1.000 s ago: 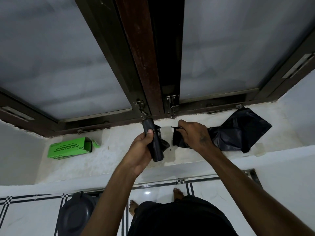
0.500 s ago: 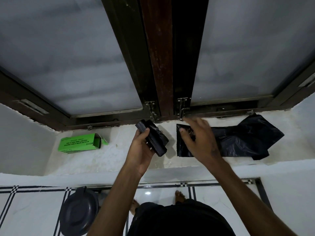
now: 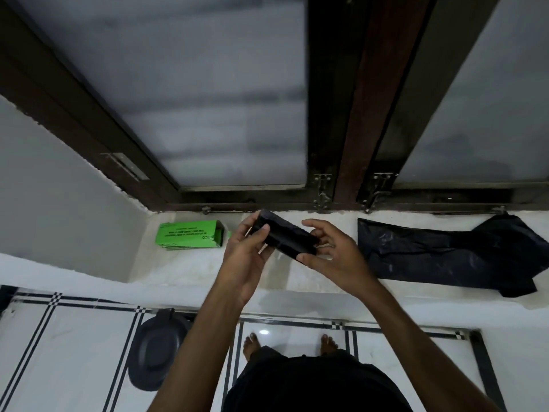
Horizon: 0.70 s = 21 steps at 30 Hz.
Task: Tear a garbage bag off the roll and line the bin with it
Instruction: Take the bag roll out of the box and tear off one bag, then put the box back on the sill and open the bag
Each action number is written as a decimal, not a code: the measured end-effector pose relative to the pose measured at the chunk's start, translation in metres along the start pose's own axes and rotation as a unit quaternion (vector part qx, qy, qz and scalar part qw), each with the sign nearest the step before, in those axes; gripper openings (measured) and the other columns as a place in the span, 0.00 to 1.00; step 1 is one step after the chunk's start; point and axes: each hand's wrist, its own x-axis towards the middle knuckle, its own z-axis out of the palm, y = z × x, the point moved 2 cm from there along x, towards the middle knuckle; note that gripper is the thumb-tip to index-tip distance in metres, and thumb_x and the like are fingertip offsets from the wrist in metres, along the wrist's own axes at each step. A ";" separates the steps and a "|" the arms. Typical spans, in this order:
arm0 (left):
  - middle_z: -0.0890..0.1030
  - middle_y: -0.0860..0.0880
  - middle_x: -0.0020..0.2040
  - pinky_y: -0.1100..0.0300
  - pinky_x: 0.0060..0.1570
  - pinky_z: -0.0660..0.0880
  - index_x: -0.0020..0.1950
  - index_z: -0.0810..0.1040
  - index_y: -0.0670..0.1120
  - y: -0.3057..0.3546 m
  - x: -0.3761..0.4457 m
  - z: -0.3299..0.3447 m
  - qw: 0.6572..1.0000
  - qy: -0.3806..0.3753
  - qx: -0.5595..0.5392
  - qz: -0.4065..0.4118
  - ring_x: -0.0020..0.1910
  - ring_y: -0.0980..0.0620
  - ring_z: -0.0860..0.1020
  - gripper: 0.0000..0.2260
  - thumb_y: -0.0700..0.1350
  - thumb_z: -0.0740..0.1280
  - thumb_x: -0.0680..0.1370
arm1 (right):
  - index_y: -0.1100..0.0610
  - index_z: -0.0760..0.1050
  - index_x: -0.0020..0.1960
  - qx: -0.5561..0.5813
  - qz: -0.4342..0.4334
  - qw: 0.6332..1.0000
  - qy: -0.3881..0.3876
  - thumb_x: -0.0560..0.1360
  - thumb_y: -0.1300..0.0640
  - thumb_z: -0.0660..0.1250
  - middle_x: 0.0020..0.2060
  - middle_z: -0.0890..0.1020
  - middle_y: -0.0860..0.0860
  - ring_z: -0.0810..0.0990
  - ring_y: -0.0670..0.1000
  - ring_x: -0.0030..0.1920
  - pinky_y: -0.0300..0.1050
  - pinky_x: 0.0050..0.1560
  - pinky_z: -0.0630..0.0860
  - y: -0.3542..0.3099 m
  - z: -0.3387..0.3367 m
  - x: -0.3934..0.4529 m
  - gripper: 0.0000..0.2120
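The black roll of garbage bags (image 3: 286, 236) is held above the white window sill (image 3: 190, 269) between both hands. My left hand (image 3: 248, 248) grips its left end. My right hand (image 3: 332, 254) holds its right end with thumb and fingertips. A torn-off black garbage bag (image 3: 445, 254) lies flat and crumpled on the sill to the right, apart from both hands. The dark bin (image 3: 156, 349) with its lid on stands on the floor at the lower left, below the sill.
An open green cardboard box (image 3: 190, 234) lies on the sill left of the hands. A dark-framed window with frosted glass (image 3: 208, 114) rises behind the sill. My bare feet (image 3: 252, 344) stand on white floor tiles with black stripes.
The right hand has let go of the torn-off bag, which stays on the sill, and has come across to the roll. The roll has turned from upright to nearly level. The view shifted left.
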 end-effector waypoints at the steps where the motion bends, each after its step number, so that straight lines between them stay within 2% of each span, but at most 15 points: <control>1: 0.81 0.46 0.53 0.55 0.55 0.79 0.59 0.78 0.45 0.007 0.000 -0.010 0.999 0.017 0.026 0.016 0.55 0.49 0.80 0.13 0.32 0.65 0.77 | 0.47 0.77 0.60 -0.014 -0.009 1.000 -0.005 0.69 0.61 0.77 0.51 0.80 0.45 0.81 0.44 0.52 0.41 0.53 0.79 -0.003 0.006 0.002 0.22; 3: 0.82 0.46 0.52 0.56 0.55 0.78 0.55 0.79 0.46 0.019 -0.004 -0.025 0.988 0.040 0.134 0.071 0.54 0.50 0.80 0.12 0.32 0.66 0.77 | 0.52 0.82 0.56 -0.028 -0.027 0.999 -0.011 0.69 0.62 0.77 0.49 0.81 0.47 0.81 0.46 0.50 0.41 0.52 0.79 -0.006 0.015 0.005 0.16; 5: 0.83 0.47 0.51 0.61 0.52 0.78 0.53 0.80 0.46 0.033 -0.007 -0.043 0.962 0.040 0.229 0.143 0.52 0.52 0.81 0.10 0.33 0.68 0.77 | 0.54 0.83 0.54 -0.031 -0.036 0.999 -0.017 0.70 0.63 0.76 0.48 0.81 0.48 0.82 0.48 0.49 0.40 0.52 0.79 -0.010 0.026 0.006 0.14; 8: 0.84 0.50 0.48 0.64 0.51 0.77 0.51 0.81 0.48 0.056 -0.006 -0.078 0.906 0.060 0.341 0.244 0.49 0.53 0.81 0.08 0.36 0.69 0.78 | 0.54 0.84 0.54 -0.060 -0.047 0.997 -0.032 0.71 0.63 0.76 0.47 0.81 0.47 0.82 0.47 0.49 0.39 0.53 0.79 -0.015 0.044 0.009 0.13; 10: 0.83 0.53 0.50 0.62 0.55 0.75 0.52 0.80 0.50 0.069 0.000 -0.101 0.839 0.087 0.446 0.300 0.52 0.53 0.80 0.10 0.35 0.68 0.78 | 0.54 0.85 0.54 -0.089 -0.048 0.994 -0.038 0.71 0.62 0.75 0.46 0.81 0.46 0.82 0.46 0.49 0.39 0.53 0.79 -0.016 0.053 0.010 0.13; 12: 0.82 0.49 0.57 0.58 0.62 0.71 0.59 0.80 0.48 0.079 0.010 -0.124 0.751 0.098 0.565 0.328 0.59 0.48 0.77 0.15 0.36 0.69 0.75 | 0.55 0.85 0.55 -0.127 -0.050 0.990 -0.032 0.71 0.62 0.75 0.46 0.80 0.45 0.81 0.46 0.48 0.41 0.53 0.80 -0.016 0.063 0.014 0.12; 14: 0.77 0.44 0.66 0.46 0.67 0.68 0.68 0.76 0.49 0.081 0.025 -0.142 0.664 0.091 0.681 0.296 0.68 0.40 0.71 0.23 0.46 0.71 0.72 | 0.55 0.85 0.55 -0.156 -0.050 0.986 -0.013 0.71 0.61 0.75 0.46 0.80 0.45 0.81 0.47 0.47 0.44 0.51 0.80 -0.015 0.069 0.018 0.12; 15: 0.73 0.43 0.70 0.40 0.69 0.66 0.71 0.73 0.51 0.081 0.032 -0.150 0.635 0.086 0.723 0.257 0.72 0.37 0.66 0.28 0.50 0.72 0.72 | 0.55 0.84 0.55 -0.165 -0.050 0.985 -0.002 0.71 0.60 0.75 0.46 0.80 0.45 0.81 0.47 0.46 0.45 0.51 0.81 -0.014 0.072 0.021 0.12; 17: 0.68 0.44 0.75 0.36 0.71 0.60 0.75 0.68 0.55 0.078 0.042 -0.162 0.626 0.068 0.755 0.182 0.76 0.37 0.59 0.31 0.55 0.72 0.73 | 0.55 0.84 0.55 -0.178 -0.046 0.983 0.021 0.72 0.60 0.75 0.45 0.80 0.45 0.81 0.47 0.46 0.46 0.50 0.81 -0.012 0.076 0.028 0.12; 19: 0.70 0.44 0.73 0.39 0.73 0.60 0.74 0.69 0.55 0.077 0.047 -0.168 0.634 0.043 0.750 0.183 0.75 0.37 0.62 0.31 0.58 0.70 0.72 | 0.54 0.84 0.55 -0.193 -0.039 0.979 0.044 0.72 0.60 0.75 0.45 0.80 0.45 0.80 0.47 0.46 0.47 0.50 0.81 -0.010 0.079 0.033 0.12; 21: 0.75 0.42 0.69 0.44 0.73 0.62 0.72 0.73 0.52 0.077 0.049 -0.170 0.646 0.036 0.733 0.211 0.71 0.37 0.67 0.29 0.55 0.73 0.72 | 0.55 0.84 0.55 -0.203 -0.039 0.977 0.059 0.71 0.60 0.75 0.45 0.79 0.46 0.80 0.47 0.46 0.48 0.50 0.81 -0.008 0.083 0.039 0.12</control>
